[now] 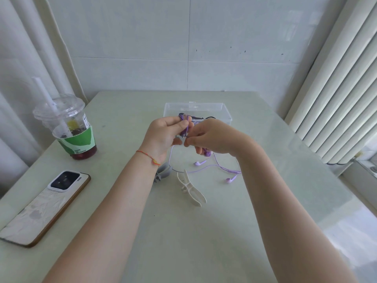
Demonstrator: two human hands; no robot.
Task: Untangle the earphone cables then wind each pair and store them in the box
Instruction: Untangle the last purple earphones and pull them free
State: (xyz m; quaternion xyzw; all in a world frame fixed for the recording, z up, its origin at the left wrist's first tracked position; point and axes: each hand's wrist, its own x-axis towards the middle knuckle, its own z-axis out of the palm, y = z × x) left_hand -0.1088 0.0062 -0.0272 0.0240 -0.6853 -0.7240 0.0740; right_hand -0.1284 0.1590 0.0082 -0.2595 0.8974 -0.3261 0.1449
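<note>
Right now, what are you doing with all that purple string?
It is an earphone cable. The left hand holds a wound bunch of the purple cable while the right hand pinches a strand beside it. The rest of the cable trails down to the table, where two earbuds lie. Two clips, a white clip and a grey clip, wait nearby. The clear box behind the hands already holds something dark.

Bare table [204, 242] lies open near the person. Ahead, the white clip [191, 189], grey clip [163, 172] and loose purple cable [216, 166] clutter the way to the box [224, 113]. Cup [69, 127] and phone [44, 207] block the left.
</note>
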